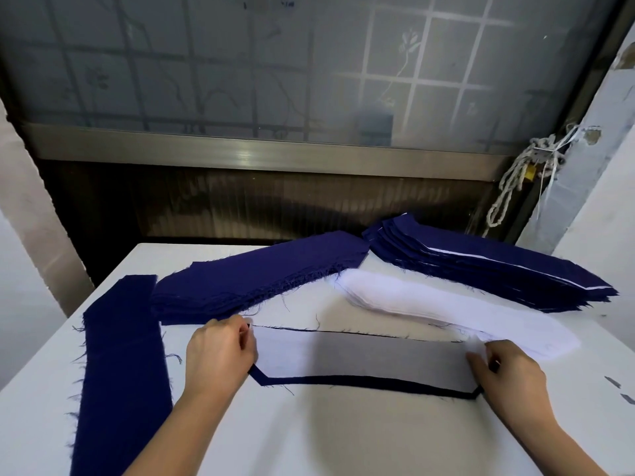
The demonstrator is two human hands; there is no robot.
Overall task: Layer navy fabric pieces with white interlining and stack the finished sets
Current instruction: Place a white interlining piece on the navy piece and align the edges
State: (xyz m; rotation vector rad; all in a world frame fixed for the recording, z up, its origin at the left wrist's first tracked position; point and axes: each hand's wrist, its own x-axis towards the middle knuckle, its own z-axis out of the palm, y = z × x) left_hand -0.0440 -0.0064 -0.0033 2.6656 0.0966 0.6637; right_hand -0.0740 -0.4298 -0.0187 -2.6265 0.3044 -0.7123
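Observation:
A white interlining piece [360, 355] lies on a navy fabric piece [378, 382] in front of me, the navy showing as a thin border along the near and far edges. My left hand [220, 355] pinches the set's left end. At the right end, my right hand [508, 372] pinches the set with curled fingers. Behind lie a pile of navy pieces [261, 276], a pile of white interlining [429, 304], and at the back right a stack of layered sets [488, 266] with white edges showing.
A long navy strip [120, 365] lies along the left side of the white table [309, 434]. A frosted window and dark sill stand behind the table. A knotted rope [515, 180] hangs at the right wall.

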